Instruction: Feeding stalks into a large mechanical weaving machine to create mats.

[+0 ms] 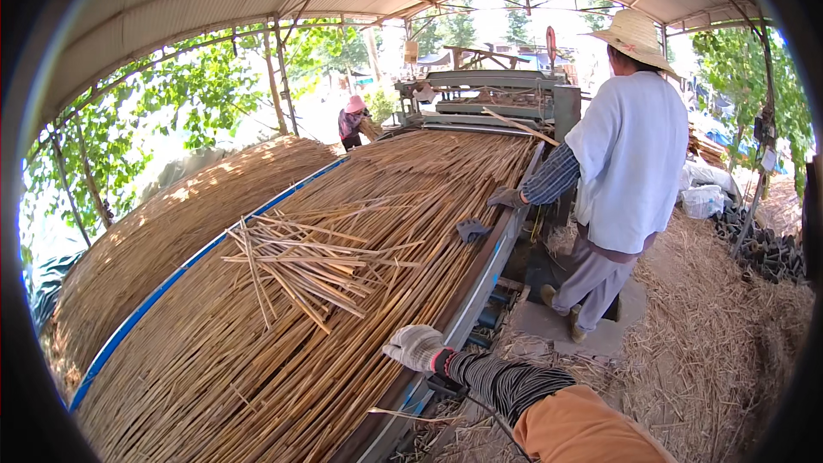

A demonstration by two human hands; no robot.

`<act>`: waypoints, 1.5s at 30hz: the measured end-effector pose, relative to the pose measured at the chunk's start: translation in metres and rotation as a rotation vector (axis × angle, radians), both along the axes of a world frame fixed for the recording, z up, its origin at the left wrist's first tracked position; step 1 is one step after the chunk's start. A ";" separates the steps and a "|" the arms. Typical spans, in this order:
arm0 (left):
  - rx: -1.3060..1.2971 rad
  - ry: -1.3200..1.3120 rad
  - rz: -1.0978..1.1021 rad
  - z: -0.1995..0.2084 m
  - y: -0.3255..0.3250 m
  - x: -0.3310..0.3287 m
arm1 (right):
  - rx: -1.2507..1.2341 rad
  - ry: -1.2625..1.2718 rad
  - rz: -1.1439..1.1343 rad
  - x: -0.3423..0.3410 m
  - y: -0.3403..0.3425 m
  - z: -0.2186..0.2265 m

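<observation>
My right hand (pixel 414 347), in a pale knit glove with a dark striped sleeve behind it, is at the near right edge of a long bed of reed stalks (pixel 283 377). Its fingers curl down toward the stalk ends; what they hold, if anything, is hidden. My left hand is out of the picture. Loose, short reed pieces (pixel 313 261) lie crosswise in a heap on the bed, ahead and to the left of my right hand. A dark grey glove (pixel 471 230) rests on the stalks near the metal side rail (pixel 486 283).
A co-worker in a straw hat and white top (pixel 630 154) stands right of the rail, one gloved hand on it. A machine (pixel 489 90) spans the far end. Left of the blue edge strip (pixel 171 279) lies another reed pile (pixel 180 214); another person (pixel 353 123) stands beyond.
</observation>
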State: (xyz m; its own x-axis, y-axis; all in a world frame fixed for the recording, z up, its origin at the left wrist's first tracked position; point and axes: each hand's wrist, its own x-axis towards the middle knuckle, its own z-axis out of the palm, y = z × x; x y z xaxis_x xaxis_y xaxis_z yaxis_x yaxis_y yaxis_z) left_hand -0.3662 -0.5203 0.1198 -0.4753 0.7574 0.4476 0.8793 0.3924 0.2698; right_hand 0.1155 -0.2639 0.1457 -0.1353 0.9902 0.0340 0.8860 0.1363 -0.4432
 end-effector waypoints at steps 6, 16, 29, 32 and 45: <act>0.052 0.014 -0.017 -0.001 -0.001 0.002 | 0.017 0.008 0.005 0.000 0.000 0.002; 0.031 0.048 0.023 0.006 0.000 0.009 | 0.050 -0.055 0.017 -0.002 -0.003 0.008; 0.163 0.061 -0.064 0.007 0.000 0.009 | 0.030 -0.114 0.011 -0.002 0.001 0.001; 0.200 0.152 -0.067 -0.006 0.001 0.001 | 0.141 -0.119 0.030 -0.002 0.000 0.001; 0.125 0.126 -0.042 -0.009 -0.002 0.000 | 0.114 -0.123 0.011 -0.002 0.001 0.000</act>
State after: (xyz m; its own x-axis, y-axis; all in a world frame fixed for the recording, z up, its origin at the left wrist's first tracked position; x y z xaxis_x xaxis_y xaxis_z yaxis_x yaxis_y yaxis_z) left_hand -0.3663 -0.5225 0.1105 -0.3790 0.7097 0.5939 0.9240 0.3252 0.2011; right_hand 0.1131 -0.2634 0.1454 -0.1561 0.9793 0.1286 0.9307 0.1894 -0.3129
